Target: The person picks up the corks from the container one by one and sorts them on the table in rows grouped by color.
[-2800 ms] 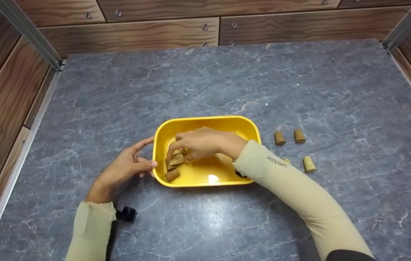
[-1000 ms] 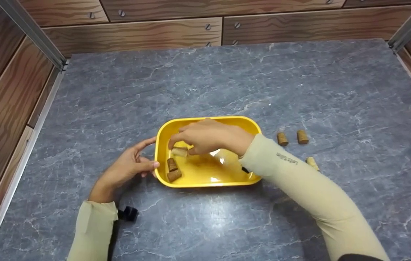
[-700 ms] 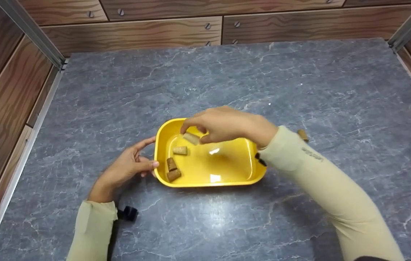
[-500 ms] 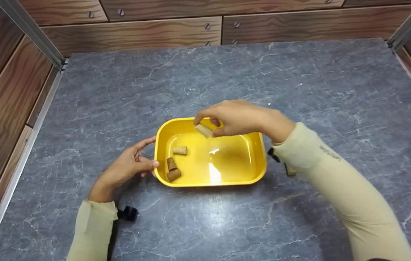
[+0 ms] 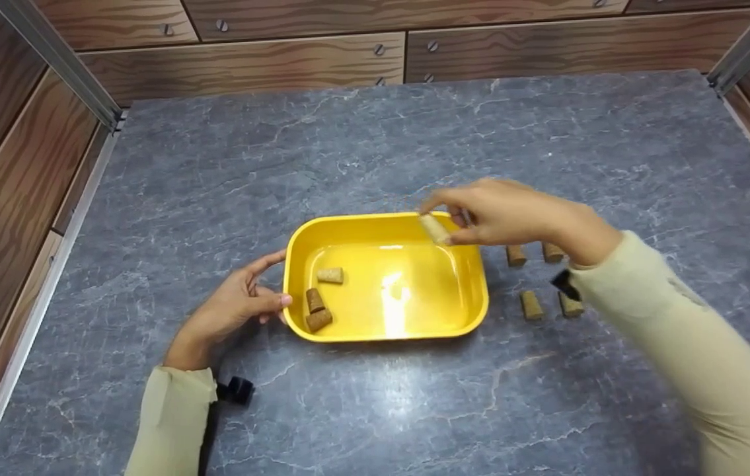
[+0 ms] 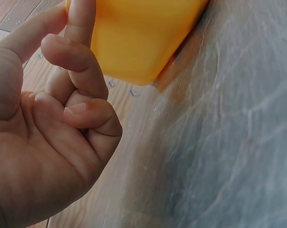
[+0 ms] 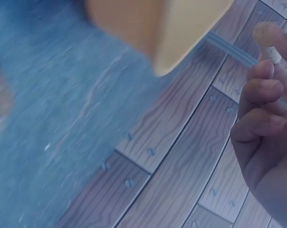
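Observation:
My right hand [image 5: 500, 211] pinches a pale cork [image 5: 435, 229] between thumb and fingertips, over the far right part of a yellow plastic tub [image 5: 384, 338]. In the right wrist view that cork [image 7: 266, 40] shows its round end at the fingertips, and the other fingers curl loosely. At the tub's left end, my left hand [image 5: 232, 304] grips the rim with its thumb and has a finger along the outer wall. One pale cork [image 5: 330, 275] and two brown corks, one upright-looking [image 5: 314, 301] and one lying [image 5: 319, 320], are in the tub's left part.
Right of the tub, several corks are on the grey marbled table [image 5: 375, 152]: two brown ones [image 5: 515, 255] behind, two paler ones [image 5: 531, 305] in front. The right wrist and its camera [image 5: 566, 284] partly cover this group. Wood-patterned panels [image 5: 236, 63] border the table.
My right hand has lifted the pale cork from the tub's left part and carried it up and to the right. The left hand stays at the tub's left end.

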